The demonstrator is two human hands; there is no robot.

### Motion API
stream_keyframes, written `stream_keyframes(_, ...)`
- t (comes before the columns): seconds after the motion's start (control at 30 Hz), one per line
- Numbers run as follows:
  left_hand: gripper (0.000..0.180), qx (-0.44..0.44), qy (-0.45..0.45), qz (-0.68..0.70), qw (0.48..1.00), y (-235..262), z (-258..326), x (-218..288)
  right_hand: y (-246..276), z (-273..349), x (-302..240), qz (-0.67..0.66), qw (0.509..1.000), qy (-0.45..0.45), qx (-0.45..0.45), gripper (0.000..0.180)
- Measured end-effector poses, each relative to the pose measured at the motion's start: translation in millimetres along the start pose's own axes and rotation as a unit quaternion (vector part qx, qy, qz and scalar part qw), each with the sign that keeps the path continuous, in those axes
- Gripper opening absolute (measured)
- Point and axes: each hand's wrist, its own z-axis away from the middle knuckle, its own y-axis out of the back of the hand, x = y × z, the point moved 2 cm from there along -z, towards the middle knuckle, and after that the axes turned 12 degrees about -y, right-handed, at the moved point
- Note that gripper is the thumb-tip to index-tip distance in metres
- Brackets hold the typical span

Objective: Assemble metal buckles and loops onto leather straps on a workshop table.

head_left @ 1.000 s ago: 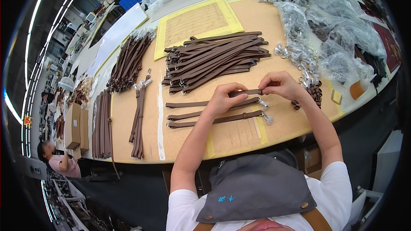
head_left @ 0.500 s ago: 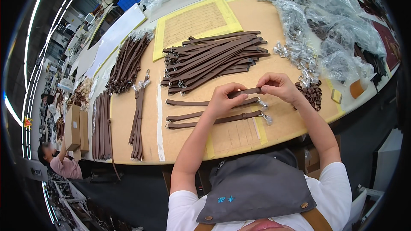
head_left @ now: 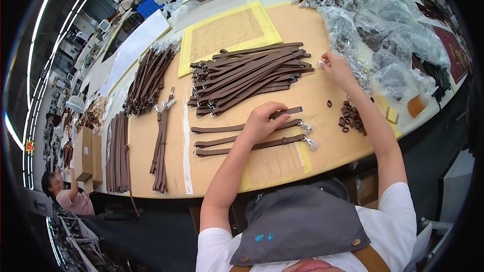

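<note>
My left hand (head_left: 266,122) is closed round a brown strap (head_left: 218,129), whose free end sticks out past the fingers to the right. Two more brown straps (head_left: 212,153) lie just in front of it, side by side, with wrapped metal snap hooks (head_left: 311,144) at their right ends. My right hand (head_left: 341,73) is stretched out to the far right, fingers pinched on a small shiny metal hook (head_left: 320,64) beside the heap of hooks (head_left: 360,70). Under the right forearm lies a pile of small brown loops (head_left: 351,117).
Behind the hands lies a big pile of brown straps (head_left: 252,73); more bundles (head_left: 149,83) are on the left. A yellow-edged board (head_left: 272,25) is further back. Clear plastic bags (head_left: 398,25) cover the right side. A person (head_left: 75,199) is beside cardboard boxes (head_left: 83,153) at far left.
My right hand has left the strap's end and moved away to the far right, to the metal hooks. My left hand stays on the strap, which has come down flatter.
</note>
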Motion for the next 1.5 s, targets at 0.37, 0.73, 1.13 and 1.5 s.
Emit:
stream_keyframes(0.37, 0.029, 0.009, 0.052, 0.018, 0.998, 10.5, 5.8, -5.1, -1.3, 16.3, -4.7, 0.218, 0.970, 0.070, -0.085, 0.021)
stream_keyframes(0.73, 0.026, 0.047, 0.086, 0.068, 0.993, 9.4, 3.5, -1.2, 20.1, 67.4, -43.3, -0.497, 0.806, -0.082, -0.310, 0.014)
stream_keyframes(1.13, 0.021, 0.138, 0.031, 0.191, 0.971, 9.8, 3.0, 3.3, -18.9, 107.6, -76.0, -0.649, 0.691, 0.032, -0.317, 0.011)
stream_keyframes(1.5, 0.021, 0.115, 0.043, 0.180, 0.976, 12.5, 4.9, 2.8, -33.8, 113.7, -73.4, -0.711, 0.608, -0.039, -0.351, 0.010)
